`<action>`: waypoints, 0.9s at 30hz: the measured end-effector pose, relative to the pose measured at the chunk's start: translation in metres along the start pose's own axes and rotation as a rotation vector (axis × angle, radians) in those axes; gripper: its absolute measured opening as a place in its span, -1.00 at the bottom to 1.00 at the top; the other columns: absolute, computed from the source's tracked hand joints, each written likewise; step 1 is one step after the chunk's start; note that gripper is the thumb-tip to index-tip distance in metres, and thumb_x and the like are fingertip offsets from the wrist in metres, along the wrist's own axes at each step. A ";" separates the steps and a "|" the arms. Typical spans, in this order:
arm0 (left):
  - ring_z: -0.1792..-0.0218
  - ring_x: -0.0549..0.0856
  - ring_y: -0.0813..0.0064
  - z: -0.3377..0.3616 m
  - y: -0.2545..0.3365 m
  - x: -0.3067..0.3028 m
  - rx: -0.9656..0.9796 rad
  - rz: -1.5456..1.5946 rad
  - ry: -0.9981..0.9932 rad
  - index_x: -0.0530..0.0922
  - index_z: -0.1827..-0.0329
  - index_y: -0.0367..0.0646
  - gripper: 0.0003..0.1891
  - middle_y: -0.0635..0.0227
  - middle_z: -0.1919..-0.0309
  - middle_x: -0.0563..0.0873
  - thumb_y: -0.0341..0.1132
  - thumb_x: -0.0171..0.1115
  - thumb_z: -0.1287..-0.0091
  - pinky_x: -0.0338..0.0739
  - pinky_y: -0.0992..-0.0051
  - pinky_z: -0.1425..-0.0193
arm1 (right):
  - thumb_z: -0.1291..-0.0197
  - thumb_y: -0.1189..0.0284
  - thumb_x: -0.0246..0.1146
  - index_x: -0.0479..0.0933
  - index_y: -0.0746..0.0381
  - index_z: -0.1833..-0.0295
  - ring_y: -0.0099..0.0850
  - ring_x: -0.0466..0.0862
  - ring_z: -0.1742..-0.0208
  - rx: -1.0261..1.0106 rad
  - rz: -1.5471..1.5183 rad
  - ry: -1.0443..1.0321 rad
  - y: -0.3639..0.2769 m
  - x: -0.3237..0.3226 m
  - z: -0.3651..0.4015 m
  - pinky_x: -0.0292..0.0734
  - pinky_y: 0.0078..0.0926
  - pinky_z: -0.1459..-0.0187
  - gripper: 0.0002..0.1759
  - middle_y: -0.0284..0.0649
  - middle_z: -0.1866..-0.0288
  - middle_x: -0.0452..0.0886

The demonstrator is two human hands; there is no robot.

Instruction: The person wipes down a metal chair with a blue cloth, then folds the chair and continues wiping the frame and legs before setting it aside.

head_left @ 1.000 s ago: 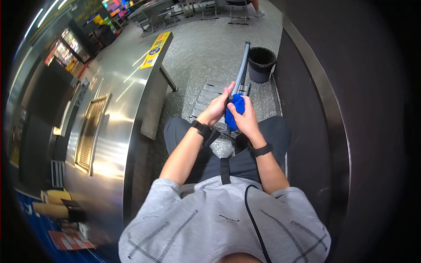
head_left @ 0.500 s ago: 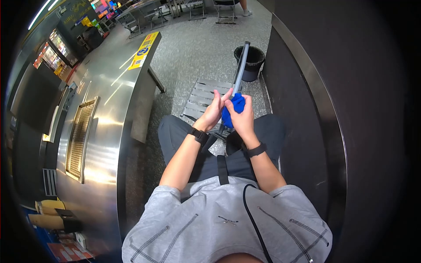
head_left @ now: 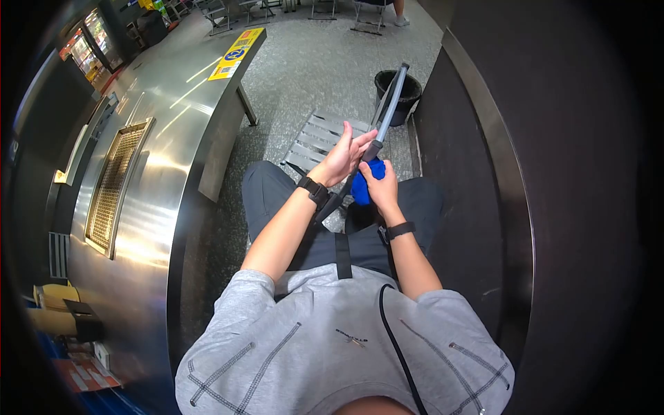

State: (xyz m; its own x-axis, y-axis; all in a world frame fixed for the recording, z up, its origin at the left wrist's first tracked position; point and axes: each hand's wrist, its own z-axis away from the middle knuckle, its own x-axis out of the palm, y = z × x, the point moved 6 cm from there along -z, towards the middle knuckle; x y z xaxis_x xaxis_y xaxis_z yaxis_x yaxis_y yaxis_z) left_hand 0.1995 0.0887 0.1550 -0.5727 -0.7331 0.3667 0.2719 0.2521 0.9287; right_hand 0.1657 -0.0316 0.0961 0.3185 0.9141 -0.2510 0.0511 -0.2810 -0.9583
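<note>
A grey folding chair with a slatted seat (head_left: 324, 138) stands in front of my knees, its tubular frame (head_left: 394, 100) slanting up toward the bin. My right hand (head_left: 383, 190) is closed round a bunched blue cloth (head_left: 360, 189), pressed against the dark lower part of the frame just below a joint. My left hand (head_left: 337, 160) rests beside the frame with its fingers stretched out, the fingertips at the tube; the palm faces the frame. Part of the chair is hidden behind my hands and legs.
A steel counter (head_left: 149, 200) with an inset grate (head_left: 119, 190) runs along the left. A dark panel (head_left: 470, 173) rises close on the right. A black bin (head_left: 409, 97) stands beyond the chair. More folding chairs (head_left: 370, 19) and a person's leg (head_left: 400, 10) are farther back.
The chair frame has turned, so its dark lower bar now shows between my hands. My right hand and the cloth have shifted slightly down along it. The camera view has tilted downward.
</note>
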 end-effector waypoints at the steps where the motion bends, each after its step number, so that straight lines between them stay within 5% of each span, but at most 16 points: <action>1: -0.58 0.16 0.32 -0.002 -0.001 -0.003 0.011 -0.011 0.011 0.03 -0.64 -0.17 0.05 0.13 -0.56 0.24 0.54 -0.65 -0.36 -0.16 0.30 -0.64 | -0.11 0.03 0.50 0.50 0.27 0.14 -0.29 0.70 0.28 0.002 0.012 0.008 -0.006 -0.003 0.000 0.58 -0.29 0.15 -0.45 -0.15 0.32 0.68; 5: -0.49 0.30 0.35 -0.005 -0.009 -0.007 0.026 0.040 0.048 0.06 -0.64 -0.16 0.04 0.16 -0.45 0.43 0.53 -0.65 -0.37 -0.05 0.30 -0.60 | -0.09 0.07 0.53 0.44 0.32 -0.01 -0.21 0.66 0.09 -0.260 -0.004 0.269 -0.052 -0.020 -0.003 0.54 -0.28 0.00 -0.36 -0.04 0.12 0.63; 8: -0.39 0.42 0.37 -0.004 -0.013 -0.006 0.022 0.120 0.032 0.07 -0.63 -0.15 0.04 0.23 -0.33 0.55 0.53 -0.63 -0.37 0.05 0.33 -0.56 | -0.10 0.10 0.52 0.39 0.34 0.00 -0.13 0.62 0.07 -0.261 0.029 0.250 -0.046 -0.013 -0.011 0.50 -0.23 0.01 -0.36 0.01 0.10 0.57; 14: -0.44 0.38 0.38 -0.005 -0.016 -0.008 0.029 -0.003 0.087 0.11 -0.62 -0.15 -0.02 0.18 -0.41 0.48 0.47 -0.61 -0.42 0.07 0.34 -0.57 | -0.16 0.07 0.48 0.46 0.28 0.18 -0.25 0.64 0.26 -0.001 -0.110 0.089 0.004 0.006 -0.003 0.52 -0.26 0.14 -0.48 -0.15 0.31 0.63; 17: -0.47 0.34 0.37 -0.006 -0.022 -0.006 0.059 0.057 0.020 0.13 -0.61 -0.15 -0.06 0.16 -0.46 0.42 0.43 -0.60 -0.46 0.04 0.31 -0.60 | -0.14 0.09 0.51 0.47 0.28 0.17 -0.30 0.65 0.23 -0.030 -0.033 0.142 0.000 -0.005 -0.001 0.53 -0.29 0.14 -0.48 -0.14 0.28 0.64; 18: -0.50 0.32 0.36 -0.009 -0.028 -0.011 0.046 0.074 0.020 0.15 -0.60 -0.16 -0.08 0.16 -0.48 0.39 0.41 -0.58 -0.48 0.03 0.31 -0.61 | -0.12 0.11 0.52 0.47 0.29 0.14 -0.29 0.64 0.24 -0.181 0.008 0.230 -0.013 -0.012 -0.001 0.54 -0.29 0.14 -0.48 -0.14 0.29 0.64; 19: -0.50 0.32 0.36 -0.008 -0.025 -0.007 0.055 0.083 0.006 0.15 -0.60 -0.16 -0.09 0.16 -0.48 0.39 0.40 -0.58 -0.48 0.03 0.31 -0.61 | -0.17 0.11 0.49 0.48 0.27 0.08 -0.44 0.63 0.22 -0.198 -0.016 0.256 -0.040 -0.021 0.005 0.55 -0.41 0.11 -0.50 -0.23 0.25 0.65; 22: -0.51 0.31 0.36 -0.006 -0.024 0.006 0.056 0.149 -0.045 0.17 -0.59 -0.19 -0.10 0.16 -0.49 0.38 0.38 -0.57 -0.50 0.09 0.31 -0.59 | -0.25 0.14 0.43 0.44 0.31 -0.06 -0.35 0.60 0.03 -0.378 0.044 0.326 -0.079 -0.041 0.013 0.50 -0.35 -0.05 -0.48 -0.12 0.03 0.59; 27: -0.50 0.32 0.37 -0.009 -0.036 0.017 0.024 0.068 0.006 0.20 -0.57 -0.20 -0.15 0.13 -0.50 0.37 0.33 -0.51 -0.54 0.17 0.34 -0.56 | -0.38 0.13 0.26 0.33 0.32 -0.17 -0.14 0.57 -0.04 -0.260 -0.139 0.243 -0.031 -0.037 0.015 0.45 -0.27 -0.12 -0.47 0.03 -0.05 0.53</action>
State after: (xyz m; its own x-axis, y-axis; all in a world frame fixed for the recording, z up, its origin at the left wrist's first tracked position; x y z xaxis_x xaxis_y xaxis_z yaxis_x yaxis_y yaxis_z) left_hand 0.1875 0.0614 0.1272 -0.5493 -0.7174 0.4285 0.2913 0.3162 0.9029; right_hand 0.1382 -0.0522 0.1335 0.5051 0.8615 -0.0517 0.3380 -0.2526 -0.9066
